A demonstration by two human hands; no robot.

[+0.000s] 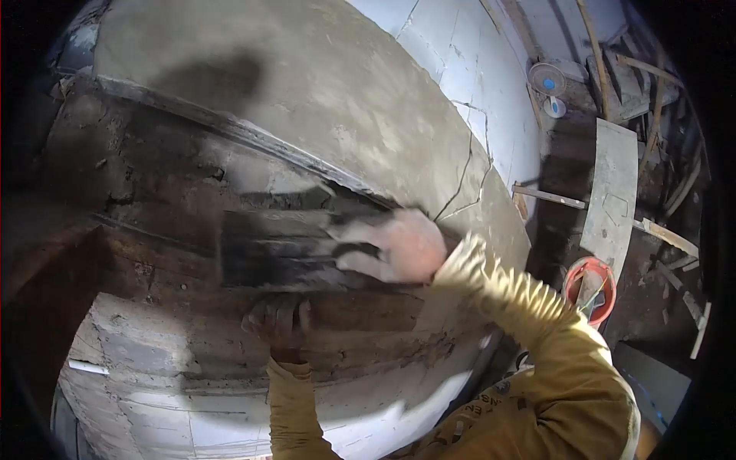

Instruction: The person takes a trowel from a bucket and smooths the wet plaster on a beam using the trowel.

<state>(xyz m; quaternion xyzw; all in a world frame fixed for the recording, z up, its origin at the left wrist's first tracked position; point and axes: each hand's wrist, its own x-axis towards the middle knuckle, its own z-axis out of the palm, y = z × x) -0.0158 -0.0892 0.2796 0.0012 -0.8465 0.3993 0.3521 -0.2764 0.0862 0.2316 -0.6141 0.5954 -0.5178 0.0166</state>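
Observation:
My right hand (414, 247) is closed around the handle of a dark, flat, rectangular plastering float (272, 249), and both are slightly smeared by motion. The float lies along the rough brown strip just below the edge of the smooth grey plaster (322, 84). Below the float, in shadow, my left hand (270, 318) has its fingers curled at the left end of a brown wooden piece (364, 313). Whether it grips that piece or something else is hard to make out. Yellow sleeves cover both my arms.
At the right stands a red bucket (567, 291) beside a long pale board (613, 180). Wooden sticks (548, 196) and scraps lie around them, with a round fan (547, 79) farther back. A cracked white wall surface (460, 61) adjoins the plaster. A short white tube (88, 367) is at lower left.

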